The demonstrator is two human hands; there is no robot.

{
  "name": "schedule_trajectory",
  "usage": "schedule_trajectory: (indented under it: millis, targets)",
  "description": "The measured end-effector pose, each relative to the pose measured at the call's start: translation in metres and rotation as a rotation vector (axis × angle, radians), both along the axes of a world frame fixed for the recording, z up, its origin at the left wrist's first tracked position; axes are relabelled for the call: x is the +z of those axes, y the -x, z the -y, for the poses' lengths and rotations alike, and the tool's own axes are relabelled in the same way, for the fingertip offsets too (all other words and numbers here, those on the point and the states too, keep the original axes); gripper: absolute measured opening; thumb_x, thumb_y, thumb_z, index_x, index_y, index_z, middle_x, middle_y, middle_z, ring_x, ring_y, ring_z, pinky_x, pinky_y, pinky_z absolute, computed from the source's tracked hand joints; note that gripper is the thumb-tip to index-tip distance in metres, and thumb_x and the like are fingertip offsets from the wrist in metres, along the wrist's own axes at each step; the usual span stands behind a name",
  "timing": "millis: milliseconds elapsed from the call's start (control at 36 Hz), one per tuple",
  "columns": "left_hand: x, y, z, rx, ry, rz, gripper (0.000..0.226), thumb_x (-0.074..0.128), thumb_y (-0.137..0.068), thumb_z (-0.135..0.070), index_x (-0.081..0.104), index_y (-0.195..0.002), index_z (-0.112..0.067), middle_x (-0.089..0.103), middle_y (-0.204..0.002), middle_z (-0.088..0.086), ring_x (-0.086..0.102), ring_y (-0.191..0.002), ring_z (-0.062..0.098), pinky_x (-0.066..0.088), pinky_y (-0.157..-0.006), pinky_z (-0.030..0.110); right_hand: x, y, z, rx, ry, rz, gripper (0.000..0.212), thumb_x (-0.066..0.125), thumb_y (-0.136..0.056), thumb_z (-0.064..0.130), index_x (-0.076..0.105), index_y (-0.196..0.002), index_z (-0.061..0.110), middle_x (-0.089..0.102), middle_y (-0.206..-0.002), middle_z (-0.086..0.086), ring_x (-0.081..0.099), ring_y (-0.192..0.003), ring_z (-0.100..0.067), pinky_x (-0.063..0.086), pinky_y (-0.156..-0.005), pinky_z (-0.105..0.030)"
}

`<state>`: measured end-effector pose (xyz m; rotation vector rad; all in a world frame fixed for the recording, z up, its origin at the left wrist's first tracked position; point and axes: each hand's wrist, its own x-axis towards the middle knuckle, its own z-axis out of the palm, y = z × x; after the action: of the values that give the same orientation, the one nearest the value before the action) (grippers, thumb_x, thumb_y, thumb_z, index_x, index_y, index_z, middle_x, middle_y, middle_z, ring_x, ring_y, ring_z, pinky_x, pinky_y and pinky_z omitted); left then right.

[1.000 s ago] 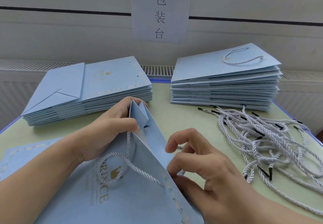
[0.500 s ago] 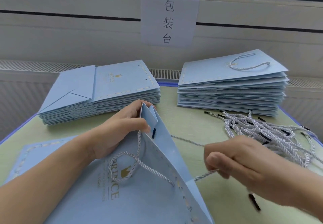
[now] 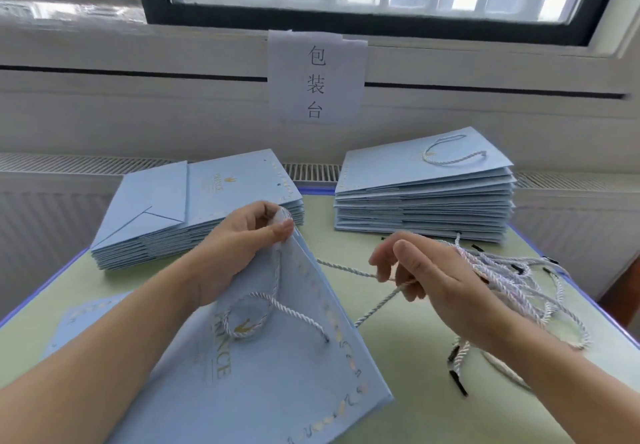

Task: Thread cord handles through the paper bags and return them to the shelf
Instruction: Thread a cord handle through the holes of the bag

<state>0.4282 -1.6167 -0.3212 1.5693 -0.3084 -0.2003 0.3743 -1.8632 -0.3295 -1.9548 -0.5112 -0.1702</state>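
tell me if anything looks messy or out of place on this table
Only the loose cords: they lie in a tangled heap by the right hand, some black tips trailing toward the table's front. Both bag stacks sit fairly even, and the held bag looks undamaged.

Soft window daylight; blurred, bowed edges

Bare forearms, no sleeves visible

A pale green table (image 3: 408, 391) with a blue edge bears two stacks of blue paper bags, the unthreaded stack (image 3: 194, 208) left of the threaded stack (image 3: 424, 197), loose white cords (image 3: 512, 280) just before the latter.
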Motion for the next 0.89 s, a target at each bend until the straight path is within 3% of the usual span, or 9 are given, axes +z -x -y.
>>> schedule_trajectory:
  millis: [56, 167, 250, 306, 361, 556, 667, 778, 889]
  targets:
    - [0.013, -0.001, 0.003, 0.073, -0.016, 0.024, 0.024, 0.067, -0.071, -0.032, 0.057, -0.083, -0.013, 0.058, -0.068, -0.003, 0.052, -0.062, 0.011, 0.042, -0.063, 0.026, 0.001, -0.001, -0.005, 0.011, -0.168, -0.160, 0.047, 0.042, -0.087, 0.052, 0.067, -0.091, 0.012, 0.068, -0.085, 0.003, 0.056, -0.069, -0.011, 0.044, -0.064, -0.022]
    - [0.033, -0.005, 0.006, 0.232, -0.063, 0.019, 0.019, 0.068, -0.084, -0.028, 0.056, -0.074, -0.017, 0.056, -0.062, -0.002, 0.051, -0.053, 0.012, 0.043, -0.051, 0.022, 0.004, -0.003, -0.011, 0.156, -0.378, -0.482, 0.085, 0.025, -0.075, 0.072, 0.064, -0.120, 0.012, 0.066, -0.123, -0.001, 0.058, -0.117, -0.016, 0.041, -0.105, -0.039]
    - [0.046, -0.005, 0.004, 0.326, -0.078, 0.006, 0.023, 0.065, -0.090, -0.031, 0.052, -0.079, -0.016, 0.053, -0.061, 0.001, 0.049, -0.038, 0.008, 0.038, -0.036, 0.014, 0.015, -0.002, -0.011, 0.452, -0.777, -0.772, 0.095, 0.026, -0.077, 0.079, 0.055, -0.133, 0.008, 0.055, -0.136, -0.014, 0.051, -0.128, -0.028, 0.040, -0.106, -0.043]
    - [0.051, -0.003, 0.002, 0.380, -0.132, 0.027, 0.021, 0.061, -0.094, -0.034, 0.053, -0.089, -0.016, 0.055, -0.069, 0.003, 0.053, -0.048, 0.014, 0.043, -0.042, 0.018, 0.021, -0.003, -0.002, 0.504, -0.929, -0.805, 0.100, 0.023, -0.080, 0.079, 0.045, -0.140, 0.002, 0.044, -0.143, -0.021, 0.040, -0.135, -0.034, 0.032, -0.111, -0.046]
    - [0.052, -0.001, 0.000, 0.428, -0.199, 0.052, 0.021, 0.056, -0.097, -0.035, 0.052, -0.094, -0.015, 0.057, -0.078, 0.005, 0.054, -0.060, 0.020, 0.046, -0.052, 0.025, 0.023, -0.003, -0.001, 0.529, -1.023, -0.874, 0.100, 0.026, -0.078, 0.080, 0.052, -0.134, 0.000, 0.051, -0.136, -0.024, 0.048, -0.127, -0.039, 0.043, -0.101, -0.049]
    - [0.029, 0.011, -0.009, 0.479, -0.200, -0.060, 0.022, 0.051, -0.101, -0.030, 0.050, -0.100, -0.008, 0.054, -0.090, 0.013, 0.051, -0.074, 0.024, 0.044, -0.063, 0.032, 0.032, 0.007, -0.013, -0.023, -0.659, -0.703, 0.039, 0.050, -0.093, 0.039, 0.065, -0.111, 0.008, 0.073, -0.099, -0.013, 0.071, -0.080, -0.025, 0.059, -0.070, -0.038]
    - [0.008, 0.011, -0.009, 0.535, -0.209, -0.101, 0.026, 0.053, -0.100, -0.027, 0.044, -0.080, -0.013, 0.050, -0.083, 0.013, 0.046, -0.069, 0.022, 0.040, -0.063, 0.031, 0.023, 0.001, -0.022, -0.279, -0.535, -0.582, 0.039, 0.050, -0.099, 0.014, 0.041, -0.137, 0.014, 0.065, -0.115, -0.014, 0.068, -0.085, -0.027, 0.058, -0.065, -0.040]
    - [-0.008, 0.012, -0.007, 0.599, -0.253, -0.082, 0.015, 0.055, -0.098, -0.019, 0.045, -0.089, -0.012, 0.049, -0.089, 0.011, 0.043, -0.071, 0.022, 0.036, -0.063, 0.031, 0.014, -0.008, -0.027, -0.373, -0.385, -0.526, 0.054, 0.047, -0.098, 0.004, 0.029, -0.145, 0.023, 0.058, -0.120, -0.015, 0.065, -0.089, -0.030, 0.056, -0.078, -0.048]
    - [-0.014, 0.025, -0.002, 0.605, -0.749, 0.188, 0.040, 0.050, -0.096, -0.011, 0.040, -0.135, -0.006, 0.039, -0.140, 0.015, 0.038, -0.125, 0.031, 0.031, -0.099, 0.034, 0.005, -0.013, -0.029, -0.523, 0.363, -0.207, 0.059, 0.044, -0.095, 0.006, 0.024, -0.149, 0.020, 0.035, -0.149, -0.006, 0.044, -0.127, -0.026, 0.039, -0.104, -0.038]
